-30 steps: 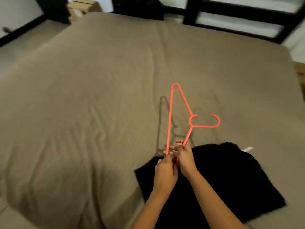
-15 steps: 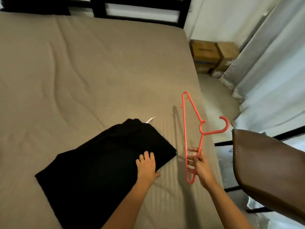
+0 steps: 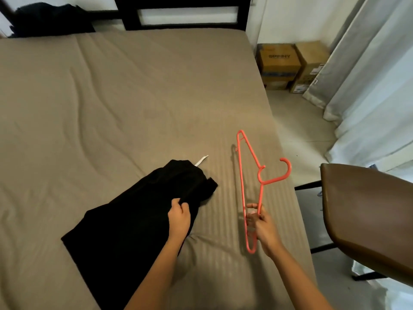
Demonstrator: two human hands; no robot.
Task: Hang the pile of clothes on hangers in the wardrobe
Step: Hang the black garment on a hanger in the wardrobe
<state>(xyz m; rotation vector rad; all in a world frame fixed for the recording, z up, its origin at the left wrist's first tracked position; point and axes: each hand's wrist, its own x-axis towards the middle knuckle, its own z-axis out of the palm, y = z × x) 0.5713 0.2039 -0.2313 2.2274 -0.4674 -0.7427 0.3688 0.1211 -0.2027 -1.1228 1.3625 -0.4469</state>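
Your black garment (image 3: 134, 220) lies rumpled on the taupe bed sheet (image 3: 111, 108) close in front of you, with a white tag (image 3: 201, 160) poking out at its far end. Your left hand (image 3: 178, 218) pinches a fold near its right edge. Just beside it, your right hand (image 3: 262, 227) is curled round the lower bars of a coral plastic hanger (image 3: 262, 182) held over the bed's edge, hook towards the brown chair (image 3: 368, 209). On the floor beyond, a cardboard box (image 3: 279, 59) reads "SPINNY".
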